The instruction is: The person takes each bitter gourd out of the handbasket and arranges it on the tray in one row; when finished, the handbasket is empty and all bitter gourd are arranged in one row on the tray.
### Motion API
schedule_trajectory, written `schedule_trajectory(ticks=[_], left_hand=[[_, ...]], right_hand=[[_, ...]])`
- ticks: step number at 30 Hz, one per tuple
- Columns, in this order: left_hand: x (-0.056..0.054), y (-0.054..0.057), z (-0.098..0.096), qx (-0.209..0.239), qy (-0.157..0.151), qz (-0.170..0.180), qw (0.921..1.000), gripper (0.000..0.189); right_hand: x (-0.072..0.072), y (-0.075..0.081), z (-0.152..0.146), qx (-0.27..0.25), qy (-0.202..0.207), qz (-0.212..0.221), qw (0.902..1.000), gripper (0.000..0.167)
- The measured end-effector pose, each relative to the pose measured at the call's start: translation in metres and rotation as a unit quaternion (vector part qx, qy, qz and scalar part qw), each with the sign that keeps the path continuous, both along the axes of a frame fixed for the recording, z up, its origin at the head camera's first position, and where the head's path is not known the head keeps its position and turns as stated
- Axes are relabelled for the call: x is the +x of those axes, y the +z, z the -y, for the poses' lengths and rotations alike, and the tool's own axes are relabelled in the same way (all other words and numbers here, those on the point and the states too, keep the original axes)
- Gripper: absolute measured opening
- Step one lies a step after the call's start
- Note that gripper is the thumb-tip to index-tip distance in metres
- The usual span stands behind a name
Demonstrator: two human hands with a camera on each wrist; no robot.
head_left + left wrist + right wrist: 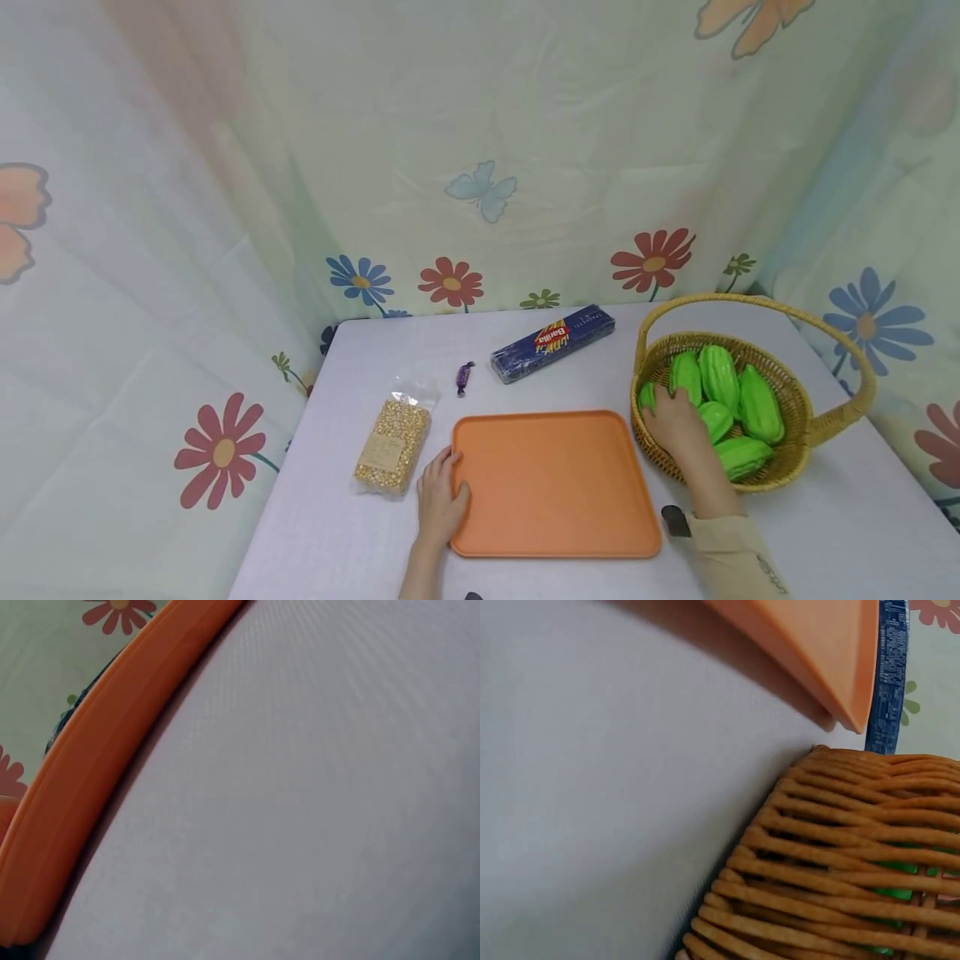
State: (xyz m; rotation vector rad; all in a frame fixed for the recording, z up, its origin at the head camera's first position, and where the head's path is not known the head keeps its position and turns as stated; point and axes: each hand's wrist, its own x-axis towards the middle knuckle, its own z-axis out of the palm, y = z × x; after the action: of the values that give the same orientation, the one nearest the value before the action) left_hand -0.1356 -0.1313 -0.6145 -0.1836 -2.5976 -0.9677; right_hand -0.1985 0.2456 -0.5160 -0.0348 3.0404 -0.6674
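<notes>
1. Green ridged pieces lay beneath and around the right hand, inside the wicker basket; I saw its fingers bent over the leftmost piece but could not tell whether they gripped it.
2. Left hand: fingers relaxed, touching the left rim of the orange tray, thumb at its inner side.
3. Edges and room: a narrow strip of white tabletop parted the tray from the basket; wider stretches showed left of the bag of yellow kernels and between the tray's far rim and the spaghetti pack.
4. Containers: I counted at least six pieces in the basket; the kernels filled their transparent bag, near the left hand.
</notes>
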Motion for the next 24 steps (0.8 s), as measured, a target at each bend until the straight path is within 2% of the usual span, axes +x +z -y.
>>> schedule_trajectory(ticks=[7, 10, 15, 24], left_hand=[[0.0004, 0.0003, 0.0003, 0.004, -0.002, 0.027, 0.9996, 0.045], [0.0003, 0.0004, 0.0003, 0.003, 0.001, 0.024, 0.9997, 0.045], [0.0006, -0.0002, -0.0003, 0.002, 0.003, 0.012, 0.9999, 0.045], [0.0011, 0.0037, -0.0006, 0.007, 0.004, 0.028, 0.9996, 0.044]], right_hand=[[0.0006, 0.0059, 0.0004, 0.016, -0.015, 0.027, 0.9994, 0.057], [-0.0003, 0.0052, 0.0001, 0.011, -0.027, 0.031, 0.9991, 0.061], [-0.0015, 0.0033, -0.0019, 0.000, -0.041, 0.027, 0.9988, 0.065], [0.0004, 0.0082, -0.0077, -0.047, -0.065, 0.013, 0.9967, 0.068]])
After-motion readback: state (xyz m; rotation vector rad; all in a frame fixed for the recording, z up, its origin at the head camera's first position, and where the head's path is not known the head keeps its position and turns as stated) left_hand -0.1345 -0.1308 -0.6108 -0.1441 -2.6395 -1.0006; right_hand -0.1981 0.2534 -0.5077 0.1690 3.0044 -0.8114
